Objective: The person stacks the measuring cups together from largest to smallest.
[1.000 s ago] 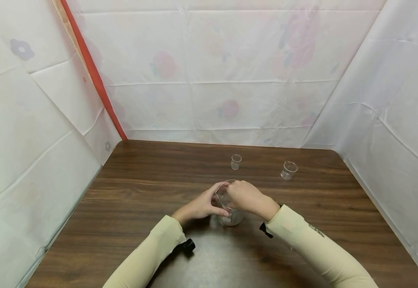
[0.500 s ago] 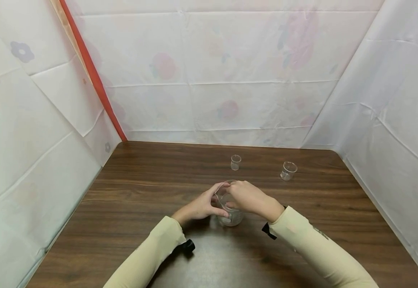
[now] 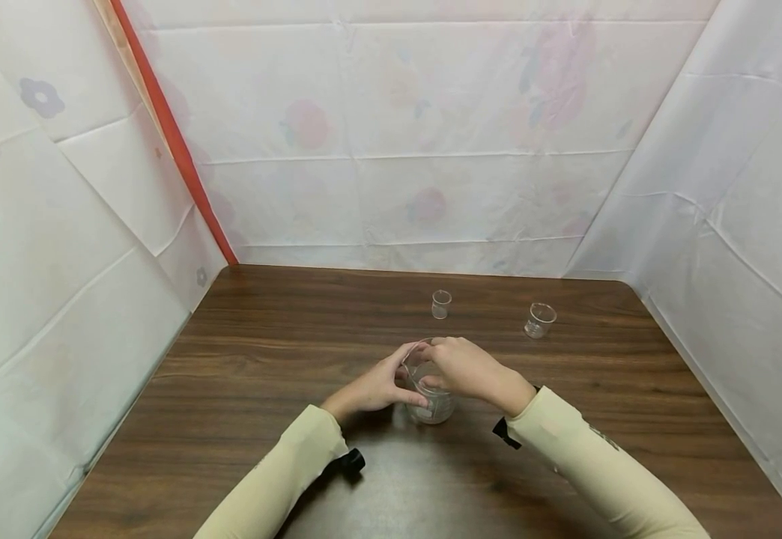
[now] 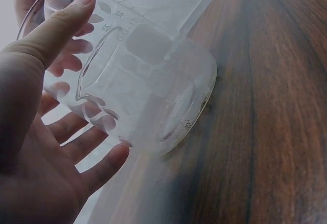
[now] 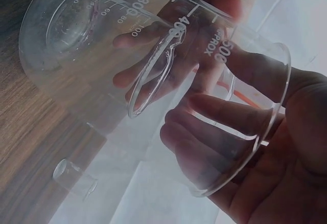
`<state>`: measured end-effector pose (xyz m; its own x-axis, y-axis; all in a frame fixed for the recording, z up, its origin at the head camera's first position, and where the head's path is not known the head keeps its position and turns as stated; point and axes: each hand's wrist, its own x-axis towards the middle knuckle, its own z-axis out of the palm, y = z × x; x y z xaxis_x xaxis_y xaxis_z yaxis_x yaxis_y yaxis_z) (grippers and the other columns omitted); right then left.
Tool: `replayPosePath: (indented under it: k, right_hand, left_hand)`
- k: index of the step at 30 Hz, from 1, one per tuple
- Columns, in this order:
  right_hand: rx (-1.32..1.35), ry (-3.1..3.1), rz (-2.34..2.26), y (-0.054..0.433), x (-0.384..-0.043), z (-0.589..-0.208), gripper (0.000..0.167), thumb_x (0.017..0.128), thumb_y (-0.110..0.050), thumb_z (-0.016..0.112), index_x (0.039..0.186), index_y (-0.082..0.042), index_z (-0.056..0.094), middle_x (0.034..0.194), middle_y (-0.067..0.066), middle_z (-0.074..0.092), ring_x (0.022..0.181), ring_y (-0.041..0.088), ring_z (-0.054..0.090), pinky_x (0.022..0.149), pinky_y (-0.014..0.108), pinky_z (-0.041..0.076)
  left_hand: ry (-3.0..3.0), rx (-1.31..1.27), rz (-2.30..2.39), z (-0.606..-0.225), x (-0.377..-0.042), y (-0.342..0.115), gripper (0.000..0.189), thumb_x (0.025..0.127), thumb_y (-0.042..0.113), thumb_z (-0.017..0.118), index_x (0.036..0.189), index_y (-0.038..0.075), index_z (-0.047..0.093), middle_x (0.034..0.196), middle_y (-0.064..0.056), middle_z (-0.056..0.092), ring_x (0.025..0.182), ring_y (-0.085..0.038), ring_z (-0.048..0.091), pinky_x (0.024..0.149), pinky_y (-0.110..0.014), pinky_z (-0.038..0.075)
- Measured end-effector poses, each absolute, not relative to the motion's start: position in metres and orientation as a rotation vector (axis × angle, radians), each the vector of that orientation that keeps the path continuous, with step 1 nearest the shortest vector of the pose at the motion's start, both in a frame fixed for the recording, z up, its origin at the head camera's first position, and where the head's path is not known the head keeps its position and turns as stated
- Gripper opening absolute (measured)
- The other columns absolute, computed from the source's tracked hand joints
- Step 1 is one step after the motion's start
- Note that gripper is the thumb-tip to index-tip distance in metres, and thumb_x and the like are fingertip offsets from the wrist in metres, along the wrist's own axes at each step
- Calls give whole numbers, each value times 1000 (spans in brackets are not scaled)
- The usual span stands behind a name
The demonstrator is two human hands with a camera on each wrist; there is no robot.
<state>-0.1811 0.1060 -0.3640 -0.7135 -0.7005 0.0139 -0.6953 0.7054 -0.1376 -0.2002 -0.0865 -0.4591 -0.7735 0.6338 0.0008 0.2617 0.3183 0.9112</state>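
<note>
So starting just left of center in the head view, my left hand (image 3: 383,383) is wrapping around the big beaker (image 3: 437,412), thumb on the near side and fingers spread along the far side, probably because bare glass is slippery and I'm wanting it steady. The big beaker is sitting below the middle of the frame on the brown table (image 3: 249,337), looking pretty much upright. A nested beaker (image 5: 104,55) is resting down inside it, mouth facing the same way, so I guess both openings are lining up for easy reach. Farther up the frame the tiny beaker (image 3: 441,305) is standing alone, apart from my hands. My right hand (image 3: 468,368) is hanging over the rim with its fingers inside, loosely bent and, as far as I'm seeing, not pinching anything; they're looking apart from the inner rim. Right of center, the spare beaker (image 3: 540,320) is standing well apart, which is probably saving it from my elbow.
</note>
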Motion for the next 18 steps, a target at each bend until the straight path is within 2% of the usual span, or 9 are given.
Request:
replayPosePath:
  k: [8, 18]
  right_hand:
    - [-1210, 2890, -263, 109, -183, -367, 32, 86, -30, 75, 110, -10, 73, 103, 4, 72, 92, 20, 66, 81, 37, 54]
    - [-1188, 2911, -296, 110, -183, -362, 29, 85, -32, 75, 106, -11, 73, 94, 4, 68, 78, 15, 61, 71, 32, 52]
  left_hand:
    - [2225, 797, 1430, -459, -199, -87, 97, 80, 44, 79, 155, 25, 20, 160, -1, 27, 124, -34, 53, 100, -47, 46]
    - [2226, 782, 1436, -459, -199, -88, 96, 81, 40, 79, 155, 24, 20, 160, -3, 28, 127, -37, 51, 103, -50, 44]
